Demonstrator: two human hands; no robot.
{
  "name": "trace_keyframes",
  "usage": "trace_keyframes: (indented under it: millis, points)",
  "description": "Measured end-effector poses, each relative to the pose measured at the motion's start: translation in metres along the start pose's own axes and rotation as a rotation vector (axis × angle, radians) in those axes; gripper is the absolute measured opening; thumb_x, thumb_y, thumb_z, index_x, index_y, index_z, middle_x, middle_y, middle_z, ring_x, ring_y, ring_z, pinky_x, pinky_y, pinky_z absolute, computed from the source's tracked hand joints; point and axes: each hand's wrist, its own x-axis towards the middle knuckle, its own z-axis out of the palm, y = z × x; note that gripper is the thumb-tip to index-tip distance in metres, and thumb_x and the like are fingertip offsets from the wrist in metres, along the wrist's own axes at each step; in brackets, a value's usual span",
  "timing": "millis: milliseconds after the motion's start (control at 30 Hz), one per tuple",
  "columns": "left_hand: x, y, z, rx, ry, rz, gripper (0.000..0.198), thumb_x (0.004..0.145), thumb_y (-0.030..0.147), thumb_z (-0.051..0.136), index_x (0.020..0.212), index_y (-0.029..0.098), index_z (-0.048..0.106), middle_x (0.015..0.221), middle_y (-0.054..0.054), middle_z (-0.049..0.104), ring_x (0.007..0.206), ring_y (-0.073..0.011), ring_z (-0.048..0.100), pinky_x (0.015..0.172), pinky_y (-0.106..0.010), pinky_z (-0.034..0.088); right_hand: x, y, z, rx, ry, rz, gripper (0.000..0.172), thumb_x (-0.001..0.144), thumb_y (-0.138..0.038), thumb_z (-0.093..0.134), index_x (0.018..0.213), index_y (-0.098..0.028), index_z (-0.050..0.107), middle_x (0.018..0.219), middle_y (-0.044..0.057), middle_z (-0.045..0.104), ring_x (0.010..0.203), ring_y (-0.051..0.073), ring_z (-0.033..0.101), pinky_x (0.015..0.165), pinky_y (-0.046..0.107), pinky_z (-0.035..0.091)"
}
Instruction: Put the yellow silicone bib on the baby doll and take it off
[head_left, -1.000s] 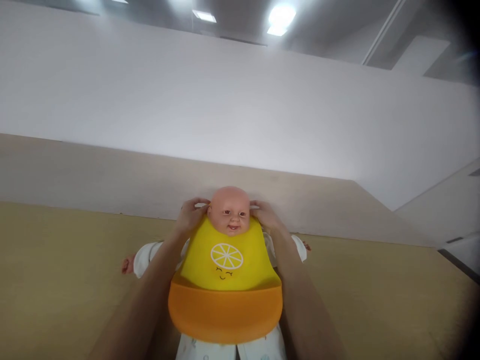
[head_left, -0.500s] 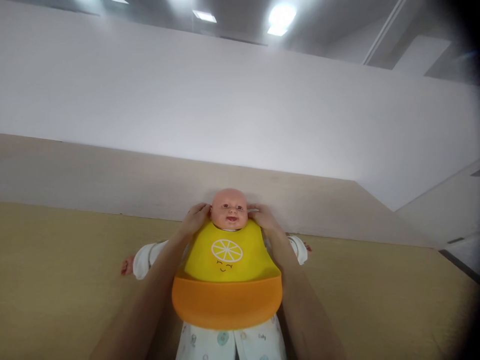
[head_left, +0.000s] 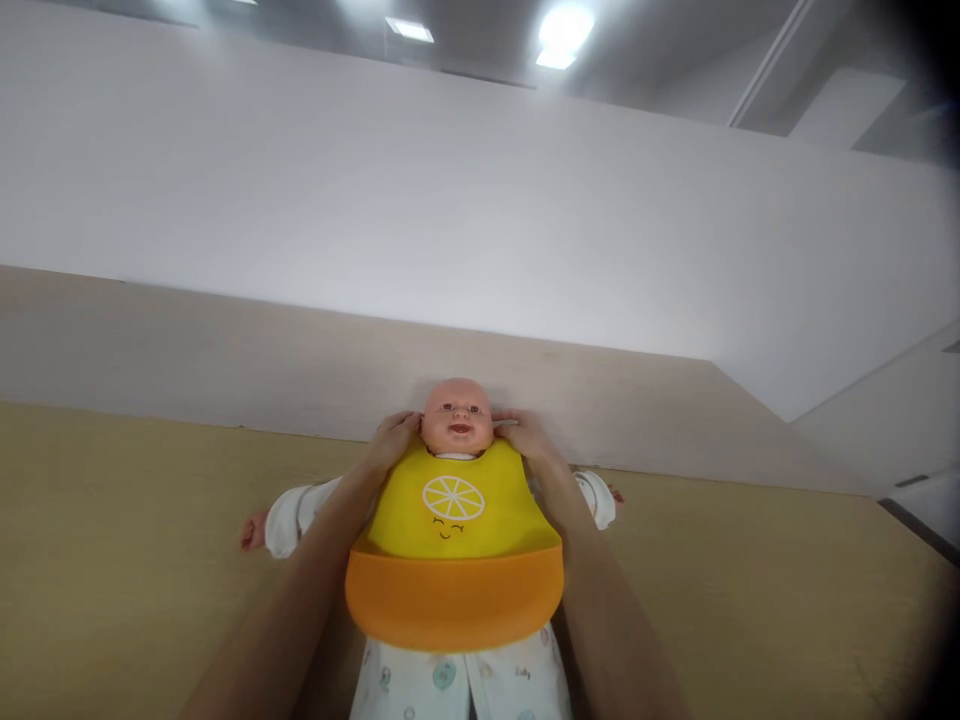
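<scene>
**A:** From the head camera, then: what's in front of the person?

**B:** A baby doll (head_left: pixel 457 425) lies on its back on a tan table (head_left: pixel 112 560), head towards the far edge, arms spread out to both sides. A yellow bib (head_left: pixel 457 520) covers its chest, printed with a lemon slice and a small smiling face, and its orange pocket (head_left: pixel 454 600) curls out below.

**A:** And the hands?

**B:** Both are up at the doll's neck. The left hand (head_left: pixel 390 440) is at the bib's top corner beside the doll's cheek, fingers curled in. The right hand (head_left: pixel 529 437) mirrors it on the other side, fingers bent against the bib's upper edge just under the ear. Each seems to pinch a neck strap, though the head hides the fingertips, so I can't tell how firm the grip is.

**A:** Anything blocking the view?

**B:** The two forearms run up either side of the bib and cover most of the doll's torso and sleeves. Only a white cuff (head_left: pixel 281 520) and a tiny hand poke out on the left, and another cuff on the right. The orange pocket hides the waist; below it the white printed trousers (head_left: pixel 457 685) show.

**A:** Around the table?

**B:** A pale wooden panel (head_left: pixel 225 360) rises behind the doll's head, a white wall (head_left: pixel 375 200) above that, and ceiling lights (head_left: pixel 559 35) glare at the top.
</scene>
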Motion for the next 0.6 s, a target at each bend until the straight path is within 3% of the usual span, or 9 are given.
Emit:
trace_keyframes:
  millis: [333,433,600]
  points:
    - [0.007,-0.010,-0.010,0.120,-0.014,0.090,0.028,0.067,0.040,0.060,0.078,0.018,0.073,0.087,-0.009,0.074,0.080,-0.0258,0.063,0.068,-0.032,0.048,0.006,0.008,-0.001,-0.053,-0.007,0.029,0.032,0.061,-0.025,0.055,0.087,-0.014,0.070,0.065,0.003,0.067,0.052,0.016,0.056,0.048,0.025,0.040]
    - [0.002,-0.008,-0.010,0.104,-0.006,0.068,0.028,0.066,0.039,0.060,0.079,0.018,0.074,0.080,-0.008,0.073,0.075,-0.0247,0.063,0.064,-0.030,0.046,-0.002,0.005,-0.001,-0.025,-0.014,0.058,0.033,0.063,-0.026,0.055,0.090,-0.013,0.069,0.061,0.000,0.064,0.049,0.014,0.054,0.046,0.023,0.037]
    - [-0.014,0.007,-0.015,0.155,0.025,0.071,0.023,0.063,0.039,0.062,0.064,0.018,0.071,0.059,-0.001,0.062,0.060,-0.0182,0.053,0.054,-0.026,0.036,-0.029,-0.002,-0.007,0.040,-0.007,0.065,0.051,0.065,-0.029,0.067,0.114,-0.018,0.062,0.069,0.000,0.067,0.060,0.016,0.061,0.052,0.023,0.043]
